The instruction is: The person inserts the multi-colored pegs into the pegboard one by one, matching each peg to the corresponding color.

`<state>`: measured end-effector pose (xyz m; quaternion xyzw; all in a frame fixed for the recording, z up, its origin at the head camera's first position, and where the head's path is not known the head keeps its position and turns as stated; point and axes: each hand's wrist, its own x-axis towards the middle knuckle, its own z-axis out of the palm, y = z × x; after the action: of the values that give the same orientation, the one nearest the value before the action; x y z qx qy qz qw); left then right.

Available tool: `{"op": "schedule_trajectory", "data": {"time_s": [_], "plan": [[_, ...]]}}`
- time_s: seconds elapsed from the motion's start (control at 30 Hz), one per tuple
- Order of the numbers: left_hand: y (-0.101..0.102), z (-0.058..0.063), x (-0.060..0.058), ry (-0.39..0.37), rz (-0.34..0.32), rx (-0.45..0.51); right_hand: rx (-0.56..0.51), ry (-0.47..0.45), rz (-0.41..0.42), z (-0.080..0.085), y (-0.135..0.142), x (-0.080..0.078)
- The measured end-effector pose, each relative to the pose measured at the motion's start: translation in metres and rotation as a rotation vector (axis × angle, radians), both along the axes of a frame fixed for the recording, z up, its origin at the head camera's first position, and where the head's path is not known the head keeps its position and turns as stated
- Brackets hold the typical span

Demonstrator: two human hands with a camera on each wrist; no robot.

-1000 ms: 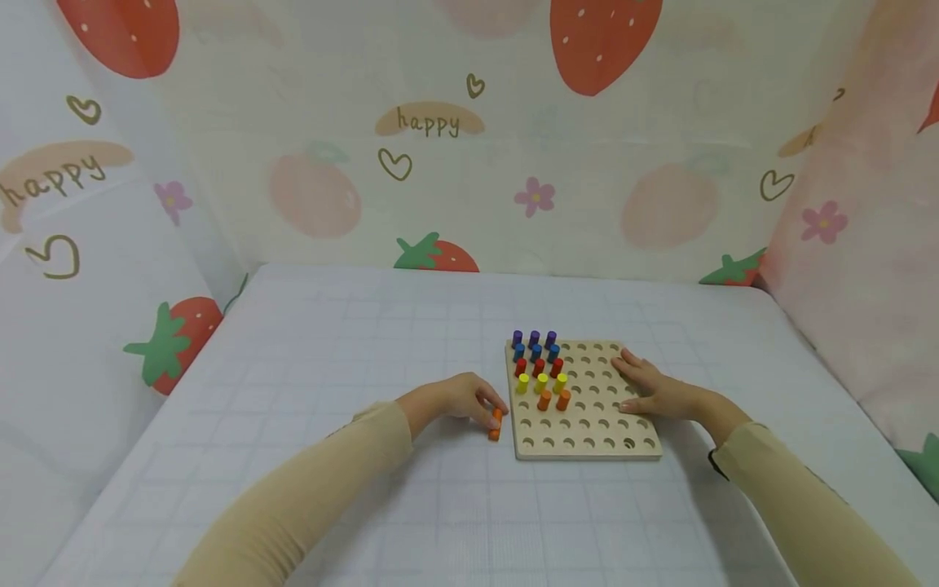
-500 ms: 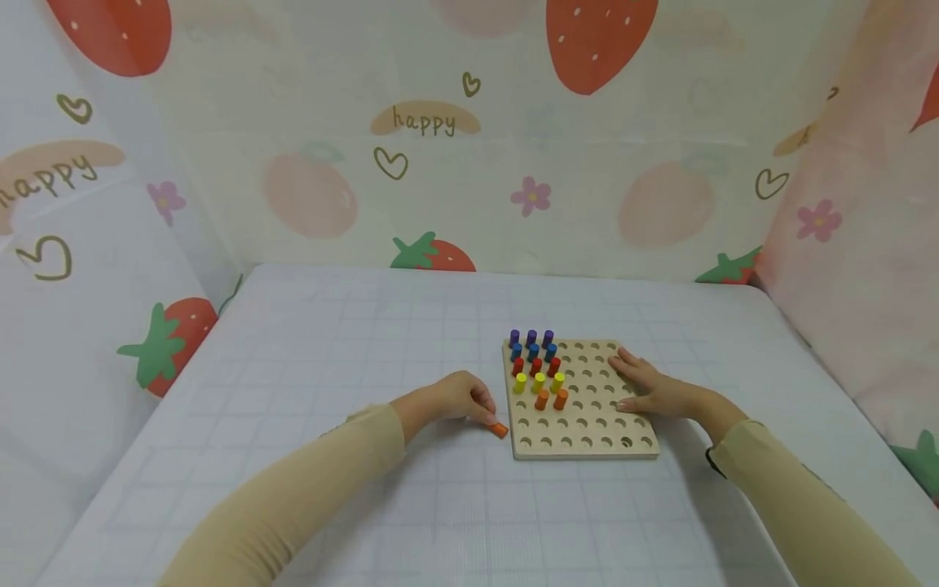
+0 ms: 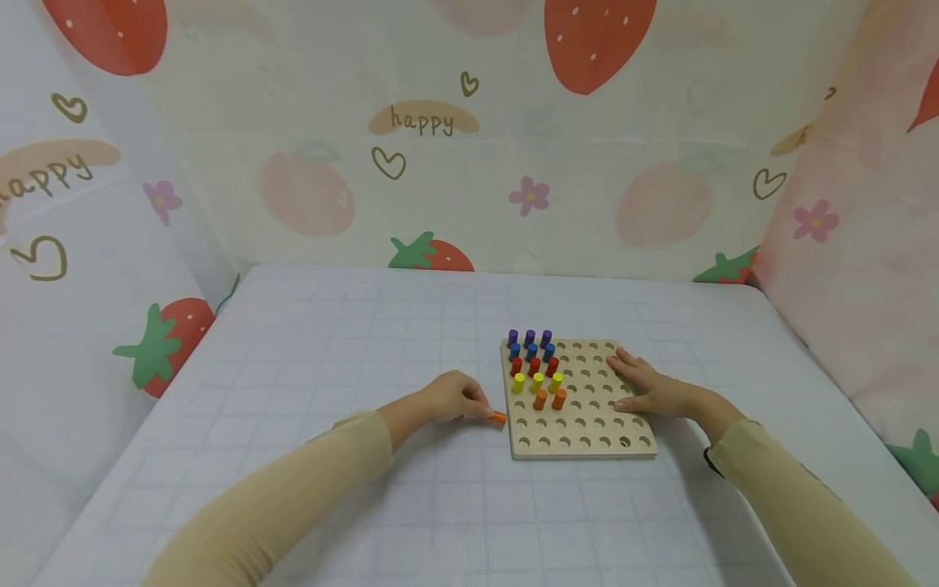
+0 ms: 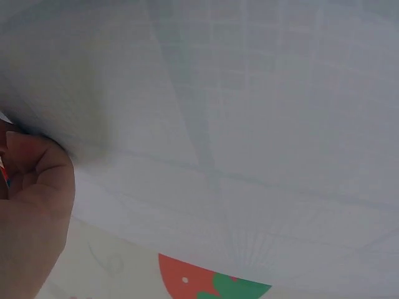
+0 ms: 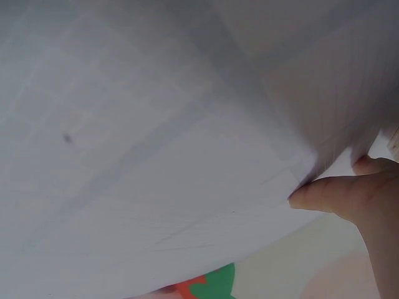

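My left hand (image 3: 456, 397) pinches an orange peg (image 3: 498, 418) between thumb and fingertips, just left of the wooden pegboard (image 3: 587, 453). The peg points right, its end near the board's left edge. My right hand (image 3: 656, 393) rests on the board's right side, thumb and fingers spread. Upright in the board's left part stand rows of purple pegs (image 3: 530, 337), blue pegs (image 3: 531, 352), red pegs (image 3: 534, 368) and yellow pegs (image 3: 538, 382). Two orange pegs (image 3: 559, 399) stand in front of the yellow row. In the left wrist view, the hand's fingers hide the peg.
A white tablecloth (image 3: 330, 342) with a faint grid covers the table. Behind it hangs a curtain (image 3: 455, 187) printed with strawberries and hearts, and similar sheets enclose both sides. Bare holes fill the right and front parts of the board.
The orange peg in my left hand has swung from pointing toward me to pointing right at the board. My right hand stays in place on the board.
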<state>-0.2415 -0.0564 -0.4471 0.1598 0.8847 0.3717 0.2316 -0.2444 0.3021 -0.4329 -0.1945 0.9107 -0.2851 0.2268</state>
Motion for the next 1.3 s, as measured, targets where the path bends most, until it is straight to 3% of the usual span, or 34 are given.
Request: {"op": "schedule_trajectory", "data": {"time_s": [0.23, 0.5, 0.9, 1.3], "plan": [[-0.002, 0.006, 0.004, 0.003, 0.098, 0.077, 0.002, 0.005, 0.004, 0.0, 0.0, 0.0], [0.01, 0.01, 0.007, 0.017, 0.196, 0.145, 0.003, -0.005, -0.004, -0.001, 0.0, 0.0], [0.026, 0.008, 0.008, 0.054, 0.236, 0.181, -0.02, -0.013, -0.006, -0.001, 0.0, 0.0], [0.035, 0.012, 0.013, 0.134, 0.208, 0.166, -0.007, -0.005, 0.002, -0.002, 0.001, -0.001]]}}
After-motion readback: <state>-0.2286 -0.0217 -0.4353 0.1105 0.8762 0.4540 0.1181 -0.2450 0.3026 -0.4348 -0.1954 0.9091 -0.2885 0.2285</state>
